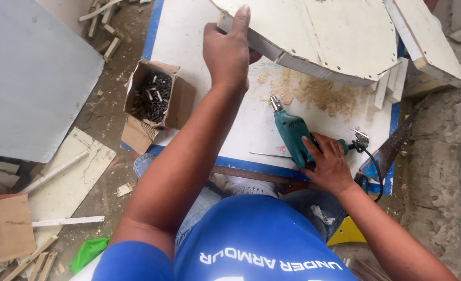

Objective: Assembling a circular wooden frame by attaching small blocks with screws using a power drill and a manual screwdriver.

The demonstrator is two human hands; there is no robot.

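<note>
Nearest me: blue shirt (256,239) and jeans (303,203), w/ both arms reaching out over the worktop (189,41) (white top, blue edge).

Right hand (328,165) is wrapped round the grip of the teal drill (292,136). Drill lies flat on the worktop near its front edge, chuck pointing away from me, black cord (377,174) trailing off to the right side. A thin bit (269,154) lies on the worktop just left of the drill, apart from it.

Left hand (226,49) is further out, fingers up over the edge of the curved white panel (319,36), thumb side below it, so it's gripping that panel's near-left edge. Panel sits at the far end of the worktop; sawdust (319,93) is heaped just in front of its curved edge, betw. panel and drill.

Box (155,99) of cardboard, open, full of dark screws, hangs at the worktop's left edge, near my left forearm. Saw (397,143) rests at the right edge, blade angled down. Floor on the left has a grey board (27,73), wood offcuts (103,21) and strips.
</note>
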